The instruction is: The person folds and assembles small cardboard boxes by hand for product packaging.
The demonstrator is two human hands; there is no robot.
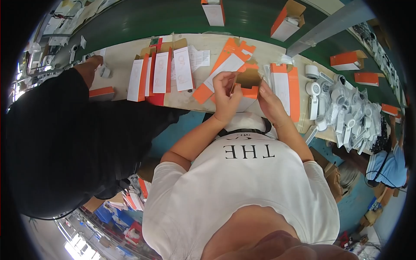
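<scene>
Close in front of my body I hold an orange and white carton (250,92), its top open and its brown cardboard inside showing. My left hand (228,96) grips the carton's left side, with the thumb and fingers curled at the rim. Along the opposite side lies my right hand (272,100), fingers against the wall; its fingertips are partly hidden. Just beyond my left hand are flattened orange and white cartons (229,65). More flat cartons (282,89) lie to the right of my right hand.
Several upright cartons (161,71) stand at left on the pale table (117,56). At right are white fan-like devices (349,110), many in clear bags. A green conveyor (151,21) carries cartons beyond, under a grey metal post (320,32). A co-worker in black (73,143) reaches in from the left.
</scene>
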